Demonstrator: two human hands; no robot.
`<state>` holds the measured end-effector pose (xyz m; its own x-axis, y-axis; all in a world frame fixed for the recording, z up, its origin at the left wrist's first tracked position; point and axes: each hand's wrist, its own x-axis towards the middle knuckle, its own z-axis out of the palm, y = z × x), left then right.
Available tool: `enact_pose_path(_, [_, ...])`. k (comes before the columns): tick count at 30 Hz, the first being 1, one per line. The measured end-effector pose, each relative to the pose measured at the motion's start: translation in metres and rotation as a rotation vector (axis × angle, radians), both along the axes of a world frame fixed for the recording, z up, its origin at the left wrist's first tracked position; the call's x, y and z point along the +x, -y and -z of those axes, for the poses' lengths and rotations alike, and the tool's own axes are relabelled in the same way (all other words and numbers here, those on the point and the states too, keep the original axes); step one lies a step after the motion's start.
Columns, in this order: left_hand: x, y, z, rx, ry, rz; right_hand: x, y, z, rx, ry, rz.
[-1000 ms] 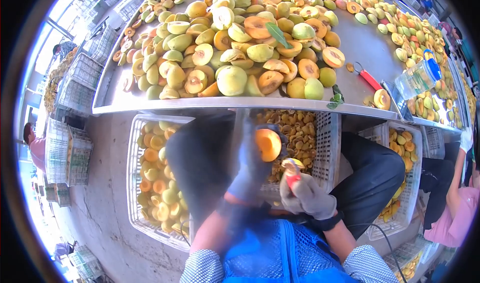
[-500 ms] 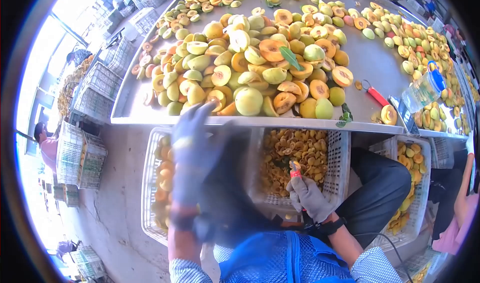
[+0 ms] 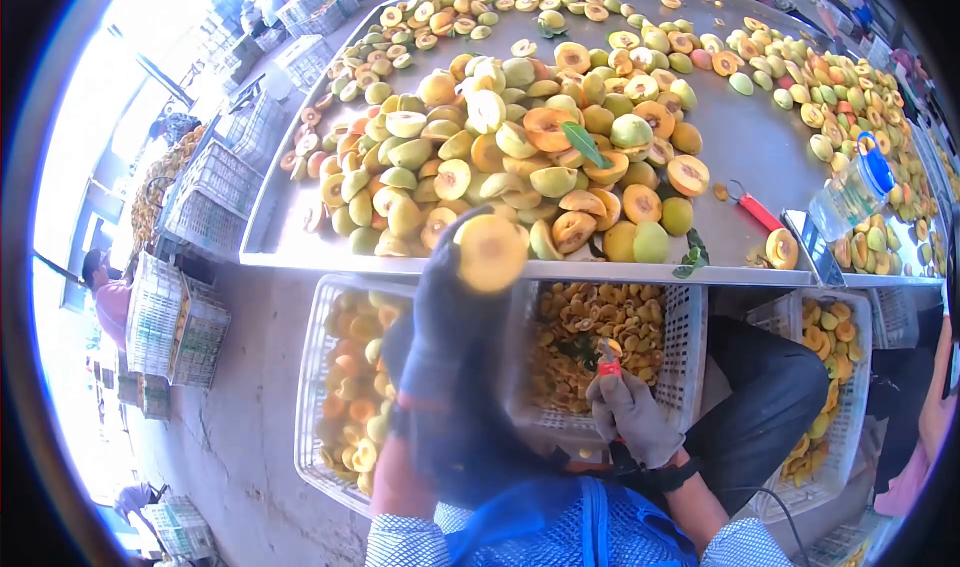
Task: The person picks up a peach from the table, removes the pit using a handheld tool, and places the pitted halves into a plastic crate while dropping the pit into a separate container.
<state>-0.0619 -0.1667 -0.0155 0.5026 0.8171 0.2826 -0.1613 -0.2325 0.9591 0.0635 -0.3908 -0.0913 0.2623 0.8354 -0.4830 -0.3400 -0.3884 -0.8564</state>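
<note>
My left hand (image 3: 445, 292), gloved and blurred by motion, holds a yellow-green fruit (image 3: 491, 253) at the front edge of the metal table (image 3: 400, 265). Gloved in grey, my right hand (image 3: 635, 417) is closed on a red-handled tool (image 3: 609, 366), its metal tip pointing up over a crate of small fruit pieces (image 3: 690, 367). On the table in front of me lies a large pile of halved and whole fruit (image 3: 420, 152), with a green leaf (image 3: 583, 144) on top.
A crate of fruit halves (image 3: 310, 407) stands at left, another (image 3: 845, 417) at right. On the table are a second red-handled tool (image 3: 760, 213), a phone (image 3: 812, 248) and a blue-capped bottle (image 3: 850, 195). A person (image 3: 112, 302) is at far left; another person's arm shows at right.
My left hand has moved right and now has a fruit in it; earlier it was at the pile's edge. The view has shifted slightly. My right hand still holds its tool.
</note>
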Motion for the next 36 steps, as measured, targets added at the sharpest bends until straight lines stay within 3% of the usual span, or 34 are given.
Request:
enact_pose_path(1, [0.0,0.008,0.003,-0.004,-0.006,0.001,0.0,-0.003,-0.004,0.082,0.041,0.016])
enact_pose_path(3, [0.002,0.029,0.012,-0.701,0.435,0.203,0.0,-0.003,-0.02,0.139,0.081,0.045])
enact_pose_path(4, [0.005,0.037,0.018,-0.719,0.433,0.209,0.002,-0.005,-0.035,0.173,0.027,-0.004])
enact_pose_path(6, [0.01,0.052,0.032,-0.487,0.072,0.164,0.009,-0.009,-0.05,0.192,-0.024,-0.045])
enact_pose_path(7, [0.012,0.059,0.051,-0.374,0.046,0.125,0.013,-0.01,-0.054,0.204,-0.16,-0.145])
enact_pose_path(8, [0.015,0.067,0.051,-0.504,0.088,0.166,0.016,-0.012,-0.056,0.219,-0.296,-0.244])
enact_pose_path(9, [0.018,0.073,0.052,-0.486,0.087,0.159,0.014,-0.019,-0.05,0.184,-0.126,-0.262])
enact_pose_path(10, [0.021,0.077,0.053,-0.464,0.086,0.151,0.01,-0.022,-0.044,0.179,-0.124,-0.255])
enact_pose_path(12, [0.021,0.084,0.05,-0.521,0.088,0.119,0.007,-0.027,-0.038,0.139,-0.222,0.126])
enact_pose_path(14, [0.019,0.079,0.051,-0.244,-0.19,0.058,0.01,-0.021,-0.04,0.104,-0.198,0.154])
enact_pose_path(15, [0.021,0.075,0.049,-0.184,-0.157,0.073,0.01,-0.017,-0.03,0.137,-0.081,0.146])
enact_pose_path(18, [0.042,0.071,0.009,-0.396,-0.016,0.205,0.022,0.003,0.017,0.166,0.154,0.173])
enact_pose_path(20, [0.07,0.061,-0.012,-0.267,-0.069,0.269,0.025,0.01,0.018,0.052,-0.511,0.214])
enact_pose_path(22, [0.113,0.046,-0.013,-0.101,-0.144,0.264,0.015,0.011,0.014,0.03,-0.451,0.264])
enact_pose_path(24, [0.163,0.038,-0.007,-0.123,-0.148,0.334,0.01,0.011,0.012,0.036,-0.242,0.231])
enact_pose_path(25, [0.188,0.041,-0.008,-0.001,-0.218,0.326,0.012,0.012,0.008,0.019,-0.236,0.19])
enact_pose_path(26, [0.211,0.048,-0.008,-0.047,-0.218,0.35,0.013,0.015,0.013,0.027,-0.23,0.199])
enact_pose_path(27, [0.236,0.043,0.014,0.212,-0.245,0.371,0.012,0.018,0.021,0.018,-0.27,0.164])
enact_pose_path(28, [0.263,0.039,0.049,0.657,-0.25,0.284,0.014,0.019,0.026,0.01,-0.31,0.124])
enact_pose_path(31, [0.277,0.045,0.026,0.657,-0.476,0.41,0.019,0.017,0.022,-0.018,-0.253,0.082])
enact_pose_path(33, [0.282,0.03,0.018,0.939,-0.824,0.257,0.018,0.019,0.033,0.023,-0.326,0.119])
enact_pose_path(34, [0.276,0.021,0.018,0.872,-0.743,0.14,0.02,0.019,0.035,0.026,-0.328,0.125])
enact_pose_path(36, [0.282,-0.001,0.011,0.898,-0.948,0.088,0.022,0.017,0.03,-0.081,-0.194,0.088])
